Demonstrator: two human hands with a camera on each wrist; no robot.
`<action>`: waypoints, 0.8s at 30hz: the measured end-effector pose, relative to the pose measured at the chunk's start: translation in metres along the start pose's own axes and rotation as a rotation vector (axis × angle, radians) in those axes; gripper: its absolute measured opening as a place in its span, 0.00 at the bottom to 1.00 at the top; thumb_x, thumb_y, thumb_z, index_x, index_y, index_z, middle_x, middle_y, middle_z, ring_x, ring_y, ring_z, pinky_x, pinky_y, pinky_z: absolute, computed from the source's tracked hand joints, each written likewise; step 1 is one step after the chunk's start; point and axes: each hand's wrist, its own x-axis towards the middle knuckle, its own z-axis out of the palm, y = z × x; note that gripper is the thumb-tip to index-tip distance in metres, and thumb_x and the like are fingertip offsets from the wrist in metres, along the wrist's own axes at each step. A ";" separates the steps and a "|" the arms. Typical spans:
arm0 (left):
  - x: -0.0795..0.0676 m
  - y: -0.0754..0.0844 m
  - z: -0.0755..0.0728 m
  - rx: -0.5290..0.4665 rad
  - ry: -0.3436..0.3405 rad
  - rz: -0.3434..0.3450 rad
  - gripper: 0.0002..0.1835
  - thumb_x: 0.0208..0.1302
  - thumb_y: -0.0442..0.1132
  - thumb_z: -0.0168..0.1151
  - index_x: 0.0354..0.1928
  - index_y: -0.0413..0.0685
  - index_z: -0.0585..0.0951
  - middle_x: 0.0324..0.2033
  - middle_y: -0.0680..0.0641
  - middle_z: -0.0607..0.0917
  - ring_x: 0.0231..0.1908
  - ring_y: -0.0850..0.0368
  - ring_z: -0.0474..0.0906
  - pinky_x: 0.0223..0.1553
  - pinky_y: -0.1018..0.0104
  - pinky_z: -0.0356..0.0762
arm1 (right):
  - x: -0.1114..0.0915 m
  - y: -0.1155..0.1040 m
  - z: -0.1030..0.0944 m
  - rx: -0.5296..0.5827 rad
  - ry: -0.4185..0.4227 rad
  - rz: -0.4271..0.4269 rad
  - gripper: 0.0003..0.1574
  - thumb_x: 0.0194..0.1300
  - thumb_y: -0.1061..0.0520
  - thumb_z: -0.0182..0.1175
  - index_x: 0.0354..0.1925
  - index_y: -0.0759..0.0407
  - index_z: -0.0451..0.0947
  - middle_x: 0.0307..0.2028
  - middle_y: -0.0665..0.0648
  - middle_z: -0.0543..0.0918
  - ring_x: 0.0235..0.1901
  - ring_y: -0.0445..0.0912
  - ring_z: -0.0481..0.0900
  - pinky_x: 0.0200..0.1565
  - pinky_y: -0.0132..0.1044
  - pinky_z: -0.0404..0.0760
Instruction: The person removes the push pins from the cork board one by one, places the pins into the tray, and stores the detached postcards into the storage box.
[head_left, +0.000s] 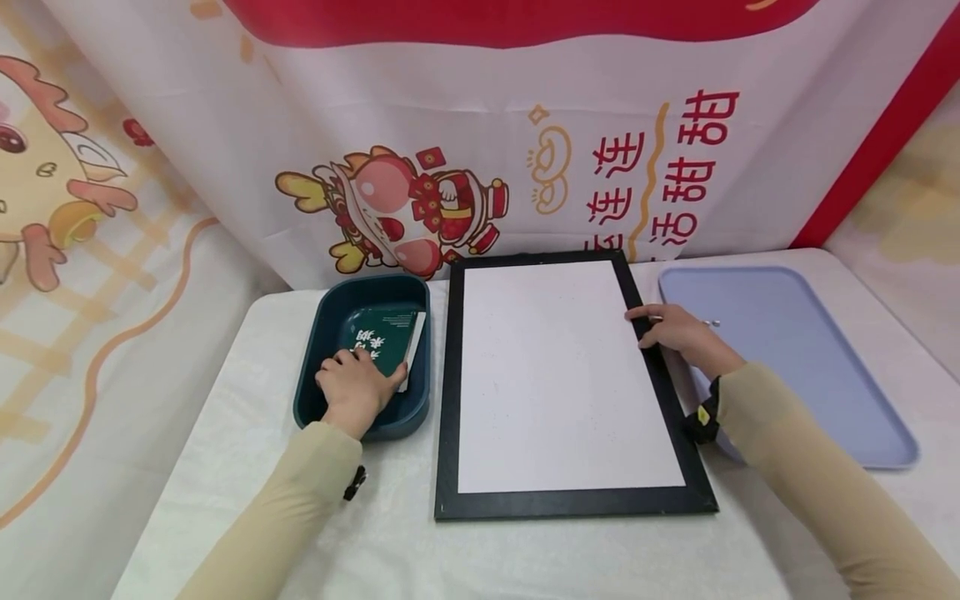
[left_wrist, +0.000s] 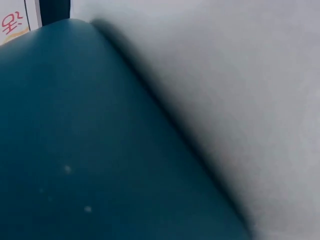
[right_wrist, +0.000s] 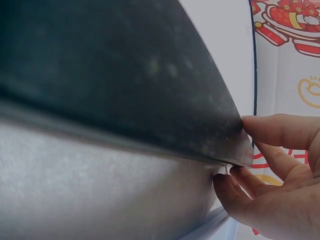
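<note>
My left hand reaches into a dark teal bin and holds a green book with white characters on its cover. The thumb lies by its page edge; the other fingers are over its left part. In the left wrist view the bin's wall hides that hand. My right hand pinches the right side of a black-framed white board. In the right wrist view one finger lies on top of the frame, others below its edge. A thin silvery rod sticks out by that hand, its kind unclear.
A pale blue tray lies to the right, partly behind the right forearm. Everything stands on a white tablecloth. A printed cloth with cartoon figures and red characters hangs close behind the board.
</note>
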 end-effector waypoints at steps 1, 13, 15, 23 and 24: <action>0.000 0.000 0.001 -0.003 -0.002 0.001 0.49 0.65 0.70 0.37 0.68 0.30 0.57 0.59 0.24 0.66 0.52 0.30 0.69 0.53 0.43 0.72 | 0.000 0.000 0.000 0.000 0.002 0.000 0.38 0.62 0.67 0.52 0.70 0.60 0.57 0.72 0.74 0.41 0.71 0.66 0.45 0.68 0.60 0.55; 0.003 -0.001 0.012 -0.110 -0.055 0.011 0.51 0.63 0.71 0.41 0.69 0.30 0.55 0.57 0.22 0.66 0.56 0.30 0.67 0.55 0.42 0.71 | 0.001 0.001 0.002 0.001 -0.001 0.006 0.37 0.62 0.68 0.51 0.70 0.61 0.57 0.72 0.75 0.41 0.71 0.66 0.45 0.68 0.59 0.56; 0.003 -0.001 0.012 -0.111 -0.048 0.012 0.51 0.63 0.71 0.40 0.69 0.30 0.55 0.57 0.22 0.67 0.55 0.30 0.68 0.54 0.42 0.71 | 0.001 0.001 0.002 0.004 0.003 0.005 0.38 0.62 0.68 0.51 0.70 0.61 0.57 0.72 0.75 0.41 0.71 0.66 0.45 0.68 0.59 0.55; 0.003 -0.001 0.005 -0.116 -0.024 0.025 0.50 0.64 0.71 0.37 0.69 0.31 0.57 0.58 0.23 0.67 0.55 0.31 0.68 0.55 0.42 0.71 | -0.001 -0.002 0.000 -0.008 -0.002 0.002 0.36 0.66 0.62 0.49 0.71 0.60 0.55 0.73 0.71 0.39 0.72 0.66 0.43 0.69 0.61 0.52; 0.003 -0.001 0.002 -0.119 -0.016 0.032 0.49 0.65 0.70 0.37 0.69 0.31 0.56 0.59 0.23 0.66 0.56 0.31 0.67 0.56 0.42 0.70 | -0.002 -0.004 -0.001 -0.012 -0.002 0.001 0.36 0.68 0.60 0.48 0.72 0.60 0.53 0.73 0.71 0.39 0.72 0.66 0.42 0.69 0.62 0.51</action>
